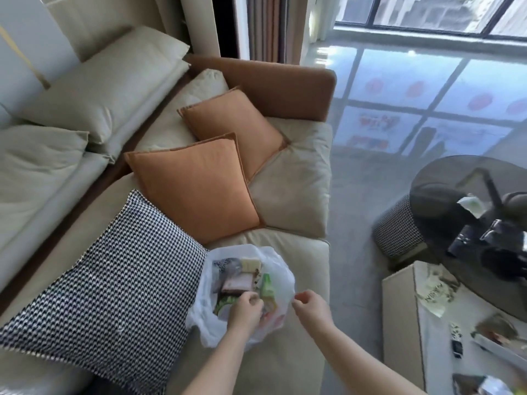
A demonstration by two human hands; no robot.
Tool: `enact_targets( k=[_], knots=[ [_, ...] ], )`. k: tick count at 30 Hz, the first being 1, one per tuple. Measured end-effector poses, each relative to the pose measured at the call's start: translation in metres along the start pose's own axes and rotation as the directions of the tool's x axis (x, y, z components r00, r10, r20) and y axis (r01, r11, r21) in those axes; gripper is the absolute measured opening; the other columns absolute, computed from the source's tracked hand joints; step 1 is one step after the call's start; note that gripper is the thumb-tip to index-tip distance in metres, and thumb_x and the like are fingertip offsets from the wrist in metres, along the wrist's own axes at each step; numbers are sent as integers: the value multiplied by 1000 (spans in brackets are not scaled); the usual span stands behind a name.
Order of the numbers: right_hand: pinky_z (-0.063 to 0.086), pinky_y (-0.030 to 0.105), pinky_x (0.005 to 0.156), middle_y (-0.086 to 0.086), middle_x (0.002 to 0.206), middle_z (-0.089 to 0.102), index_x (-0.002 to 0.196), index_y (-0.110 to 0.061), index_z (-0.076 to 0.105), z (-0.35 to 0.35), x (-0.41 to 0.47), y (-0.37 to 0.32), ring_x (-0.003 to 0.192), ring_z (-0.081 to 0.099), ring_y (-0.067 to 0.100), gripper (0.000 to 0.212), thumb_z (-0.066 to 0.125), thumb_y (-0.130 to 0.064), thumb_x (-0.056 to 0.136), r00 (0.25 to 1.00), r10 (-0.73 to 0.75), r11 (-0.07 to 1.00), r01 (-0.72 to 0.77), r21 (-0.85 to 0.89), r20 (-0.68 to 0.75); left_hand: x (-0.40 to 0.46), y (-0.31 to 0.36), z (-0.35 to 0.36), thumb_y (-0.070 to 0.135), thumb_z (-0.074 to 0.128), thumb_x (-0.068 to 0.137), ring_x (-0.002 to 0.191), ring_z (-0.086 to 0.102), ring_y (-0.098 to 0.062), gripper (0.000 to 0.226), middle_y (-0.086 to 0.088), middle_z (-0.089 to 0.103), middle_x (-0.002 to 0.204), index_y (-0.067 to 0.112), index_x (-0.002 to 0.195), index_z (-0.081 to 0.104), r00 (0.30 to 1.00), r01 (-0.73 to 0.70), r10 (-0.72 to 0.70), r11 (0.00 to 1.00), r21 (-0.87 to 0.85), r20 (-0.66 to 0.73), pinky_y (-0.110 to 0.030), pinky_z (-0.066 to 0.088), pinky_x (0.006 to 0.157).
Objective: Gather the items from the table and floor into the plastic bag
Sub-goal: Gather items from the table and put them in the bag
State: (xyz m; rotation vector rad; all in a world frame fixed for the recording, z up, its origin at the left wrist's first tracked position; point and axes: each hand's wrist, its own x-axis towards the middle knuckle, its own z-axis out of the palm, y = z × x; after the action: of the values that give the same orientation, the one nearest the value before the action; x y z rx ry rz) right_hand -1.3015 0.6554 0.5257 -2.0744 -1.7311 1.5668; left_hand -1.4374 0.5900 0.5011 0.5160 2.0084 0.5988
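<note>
Both hands [246,307] [309,305] pinching plastic bag [281,269] rim

Both forearms are bare to the frame edge, and the left grip [245,307] and right grip [310,306] wear nothing.

A cream sofa [291,178] with an orange-brown armrest [273,86] is seen at left; two orange cushions [196,181] are propped on the seat, partly overlapped, and a black-and-white houndstooth cushion [114,286] is laid just beside the nearer one. A houndstooth pouf [396,229] is set on the glossy floor [399,89], partly tucked under a round dark glass tabletop [445,178]. Large windows [427,12] are shown at top right
</note>
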Motion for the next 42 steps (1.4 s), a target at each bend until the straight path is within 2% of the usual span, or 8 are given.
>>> enact_targets(
  k=[3,6,10,15,23,33,37,42],
  knots=[
    [37,21,71,4,109,65,108,-11,64,-30,-24,22,102,58,19,23,52,-17,89,999,-38,996,35,-87,-28,-39,17,18,25,52,92,108,56,-19,34,-2,61,122,18,125,55,996,-84,77,983,164,53,-22,41,83],
    [45,25,83,2,115,65,106,-18,63,-60,-50,54,107,59,19,22,52,-23,88,996,-61,987,51,-151,-61,-78,31,44,30,51,91,114,56,-18,37,-1,62,124,19,126,56,981,-181,146,930,320,130,-23,43,92],
    [45,26,84,1,118,62,107,-20,60,-103,-87,108,110,57,20,22,49,-25,89,987,-98,960,61,-274,-124,-132,40,94,35,51,92,119,55,-14,38,3,61,127,20,126,57,944,-323,240,815,481,228,-21,41,97],
    [43,28,84,2,117,60,109,-23,59,-152,-139,182,110,57,23,25,47,-32,89,970,-149,927,69,-369,-192,-207,43,160,35,50,93,118,55,-17,34,-1,62,126,17,121,59,890,-450,300,699,556,343,-20,40,90],
    [43,30,87,1,117,61,109,-21,60,-210,-214,286,110,57,21,27,49,-38,90,933,-142,947,32,-319,-329,-297,46,251,44,52,89,116,57,-15,33,4,64,122,26,114,63,775,-632,382,475,613,503,-25,45,93],
    [47,30,81,3,112,64,106,-18,62,-222,-299,397,101,60,22,26,51,-35,90,812,202,973,-230,18,-547,-367,29,342,43,47,91,116,56,-14,34,7,61,125,31,119,60,529,-841,319,71,537,786,-27,45,91],
    [45,29,81,2,112,62,104,-20,62,-199,-342,434,103,60,23,25,47,-36,91,728,371,922,-361,138,-577,-394,3,366,42,45,93,116,56,-18,34,3,60,126,30,122,58,405,-894,216,-113,434,889,-28,46,90],
    [42,28,71,5,108,64,96,-17,62,-156,-396,482,98,60,24,24,47,-36,90,598,572,819,-463,340,-562,-431,-40,393,42,46,94,113,58,-18,36,3,61,126,27,123,58,289,-925,106,-224,306,951,-27,47,88]
  ],
)
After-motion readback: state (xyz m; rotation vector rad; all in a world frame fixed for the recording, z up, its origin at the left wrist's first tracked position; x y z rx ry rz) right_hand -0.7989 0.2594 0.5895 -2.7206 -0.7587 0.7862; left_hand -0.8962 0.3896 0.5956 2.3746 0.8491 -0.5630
